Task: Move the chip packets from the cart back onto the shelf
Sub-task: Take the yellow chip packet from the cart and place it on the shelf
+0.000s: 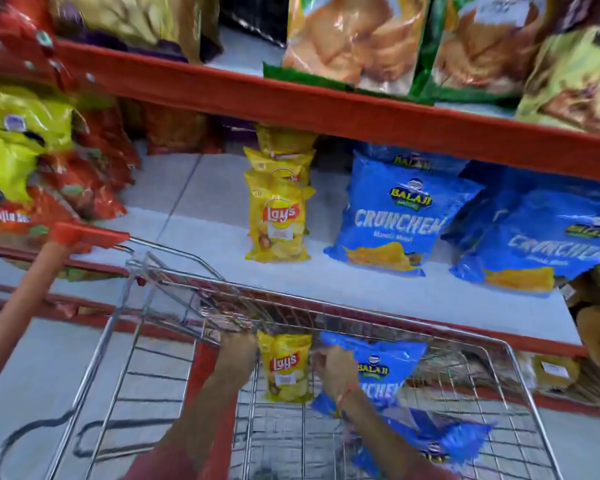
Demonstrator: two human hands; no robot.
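Both my hands are inside the wire cart point(513, 368). My left hand point(238, 355) grips the top left corner of a yellow Lay's packet point(286, 370), held upright against the cart's far wall. My right hand point(335, 370) is shut on the left edge of a blue Balaji Crunchem packet point(385, 368). Another blue packet point(437, 445) lies lower in the cart. On the white shelf point(205, 202) above stand a row of yellow Lay's packets point(279, 216) and blue Crunchem packets point(395, 216), with more of them to the right point(541, 244).
The cart's orange handle point(25, 292) juts up at the left. Yellow and red snack bags point(49, 168) crowd the shelf's left end. A red shelf beam point(326, 105) runs overhead with large bags above. Brown packets point(596, 341) sit at the right.
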